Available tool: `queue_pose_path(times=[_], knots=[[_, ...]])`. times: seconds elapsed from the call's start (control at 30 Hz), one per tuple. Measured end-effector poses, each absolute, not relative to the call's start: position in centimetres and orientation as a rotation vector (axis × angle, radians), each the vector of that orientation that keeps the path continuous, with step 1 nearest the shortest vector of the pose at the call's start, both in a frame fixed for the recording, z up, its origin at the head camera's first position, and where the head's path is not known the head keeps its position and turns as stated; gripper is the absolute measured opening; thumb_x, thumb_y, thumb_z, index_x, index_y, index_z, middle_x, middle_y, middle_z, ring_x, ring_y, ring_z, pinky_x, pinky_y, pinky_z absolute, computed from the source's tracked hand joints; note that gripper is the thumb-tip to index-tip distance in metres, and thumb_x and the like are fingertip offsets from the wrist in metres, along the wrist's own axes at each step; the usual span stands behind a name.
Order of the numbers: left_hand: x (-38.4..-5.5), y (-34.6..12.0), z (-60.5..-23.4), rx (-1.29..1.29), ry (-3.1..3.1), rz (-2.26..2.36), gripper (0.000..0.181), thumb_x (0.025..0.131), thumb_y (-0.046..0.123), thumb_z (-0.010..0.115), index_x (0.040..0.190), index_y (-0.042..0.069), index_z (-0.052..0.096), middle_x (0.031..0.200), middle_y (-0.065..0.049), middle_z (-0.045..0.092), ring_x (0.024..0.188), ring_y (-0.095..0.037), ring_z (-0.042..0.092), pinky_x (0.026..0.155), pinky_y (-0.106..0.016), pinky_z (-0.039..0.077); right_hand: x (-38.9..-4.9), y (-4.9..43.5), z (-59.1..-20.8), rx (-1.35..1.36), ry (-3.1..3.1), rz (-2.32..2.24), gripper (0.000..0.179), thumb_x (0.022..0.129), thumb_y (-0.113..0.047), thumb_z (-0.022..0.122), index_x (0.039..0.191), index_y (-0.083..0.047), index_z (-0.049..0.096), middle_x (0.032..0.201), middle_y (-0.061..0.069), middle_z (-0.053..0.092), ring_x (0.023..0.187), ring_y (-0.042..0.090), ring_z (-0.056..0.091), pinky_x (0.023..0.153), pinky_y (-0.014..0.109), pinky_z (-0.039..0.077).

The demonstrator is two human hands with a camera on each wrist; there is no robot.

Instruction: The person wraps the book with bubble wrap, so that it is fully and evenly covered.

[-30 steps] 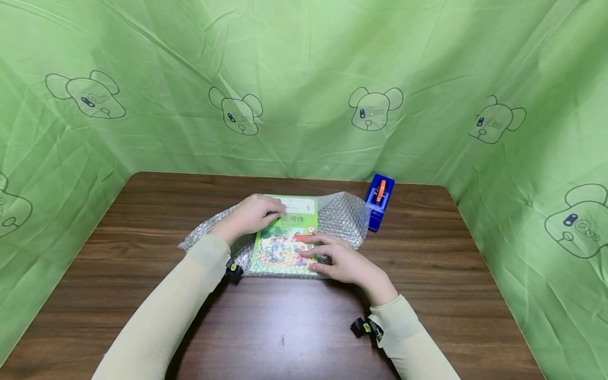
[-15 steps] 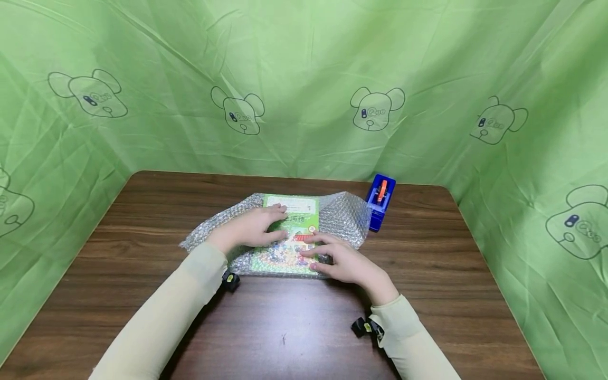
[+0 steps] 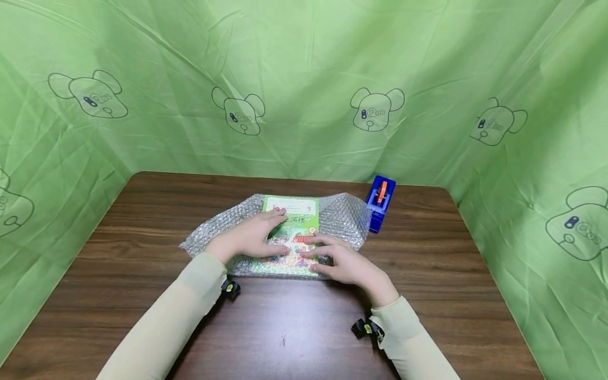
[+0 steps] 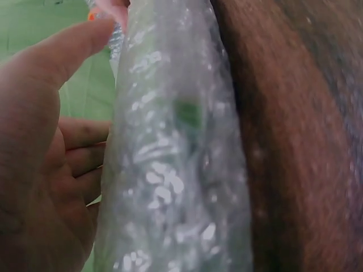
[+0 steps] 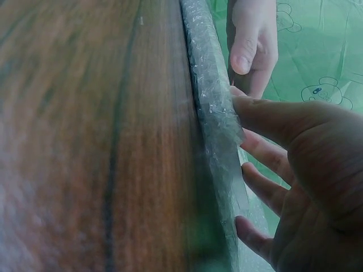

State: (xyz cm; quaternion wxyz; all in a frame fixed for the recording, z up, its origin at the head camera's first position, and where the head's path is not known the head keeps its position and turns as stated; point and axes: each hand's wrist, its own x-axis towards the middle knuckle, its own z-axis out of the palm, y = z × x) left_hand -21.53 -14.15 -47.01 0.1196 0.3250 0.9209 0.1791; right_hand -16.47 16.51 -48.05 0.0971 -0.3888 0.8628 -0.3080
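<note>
I viewed the green book [image 3: 291, 233] midway along the bubble wrap [image 3: 343, 217] | left hand [image 3: 249, 236], fingers extended, touched it left of centre | right hand [image 3: 345, 261], fingers spread, touched it right of centre.

Left grip [image 3: 248, 236] palm-down, thumb [image 3: 272, 250] spread; right grip [image 3: 345, 261], fingers [image 3: 324, 239] parted; both forearms [image 3: 166, 311] angled inward.

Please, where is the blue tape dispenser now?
In the head view, the dispenser stands near the far edge of the table, right of the bubble wrap.
</note>
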Motion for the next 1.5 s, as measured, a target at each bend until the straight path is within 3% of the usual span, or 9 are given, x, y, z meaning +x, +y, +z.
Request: queue_pose_path(times=[0.6, 1.5], knots=[[-21.7, -15.0, -48.5, 0.882, 2.635, 0.768, 0.102, 0.091, 0.061, 0.083, 0.169, 0.011, 0.041, 0.181, -0.010, 0.021, 0.167, -0.038, 0.016, 0.134, -0.059, 0.013, -16.5, 16.5, -48.1, -1.165, 2.549, -0.931, 0.037, 0.103, -0.021, 0.079, 0.140, -0.017, 0.077, 0.165, 0.005, 0.054, 0.160, 0.039, 0.036, 0.130, 0.065, 0.027], [-21.4, -15.5, -49.0, 0.855, 2.585, 0.891, 0.095, 0.096, 0.053, 0.082, 0.171, 0.013, 0.039, 0.183, -0.005, 0.017, 0.168, -0.035, 0.011, 0.135, -0.058, 0.008, -16.5, 16.5, -48.4, -1.232, 2.577, -0.915, 0.037, 0.106, -0.024, 0.076, 0.142, -0.018, 0.075, 0.164, 0.005, 0.055, 0.158, 0.038, 0.041, 0.129, 0.062, 0.031]])
